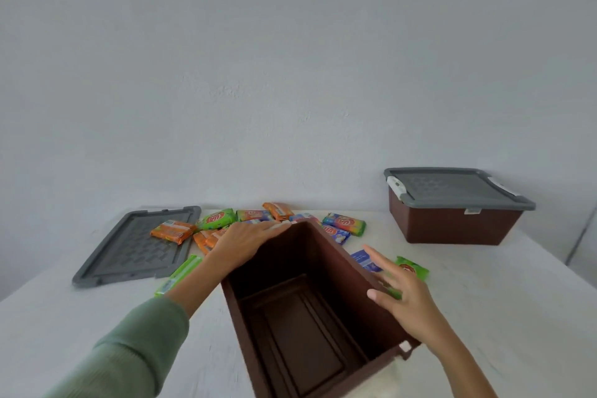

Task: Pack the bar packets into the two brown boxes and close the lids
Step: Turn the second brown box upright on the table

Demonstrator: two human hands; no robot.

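At the middle of the white surface (484, 300), an open brown box (300, 323) is being touched, its inside showing bare. Its far left rim is being covered by the left hand (245, 242), the fingers lying flat and the grip closing on nothing. Beside the right wall, the right hand (403, 287) is being held with fingers spread and loose, gripping nothing; contact with the wall cannot be told. Behind the box, bar packets (219, 218) are lying scattered, with a green packet (412, 268) just beside the right hand. An orange packet (172, 231) is being carried by a grey lid (129, 252) lying flat at the left. At the far right, a second brown box (455, 223) is sitting covered by its own lid (452, 187)
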